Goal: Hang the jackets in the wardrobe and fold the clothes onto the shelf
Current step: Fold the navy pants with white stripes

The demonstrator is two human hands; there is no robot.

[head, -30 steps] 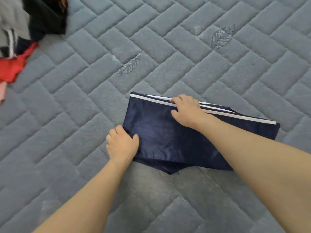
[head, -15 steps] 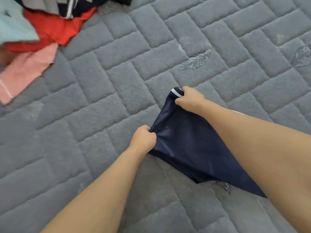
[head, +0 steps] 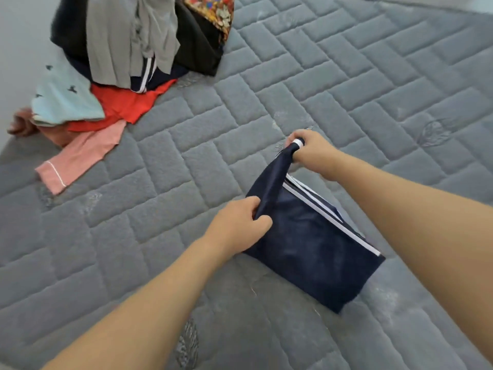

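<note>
both grips are clenched on the shorts [head: 314, 247]: the left hand [head: 240, 225] pinches a bunched fold at their near-left edge, and the right hand [head: 309, 150] grips the white-trimmed corner, pulled up off the mattress [head: 186, 161] so the cloth runs taut between the two. the rest of the shorts lies flat, folded, right of the mattress's middle, the white piping along the far side. the fold looks partway done, by my reading; the lifted end has yet to be laid over.

what could go wrong: the fabric looks slick, so the layers may slide apart once the lifted end comes across, leaving the piped edges out of line. pulling harder with one hand than the other would drag the flat part and undo the fold beneath.

well apart, at the far-left corner, the pile [head: 128, 62] of unfolded clothes waits, a pink sleeve [head: 80, 156] trailing toward the middle.
</note>
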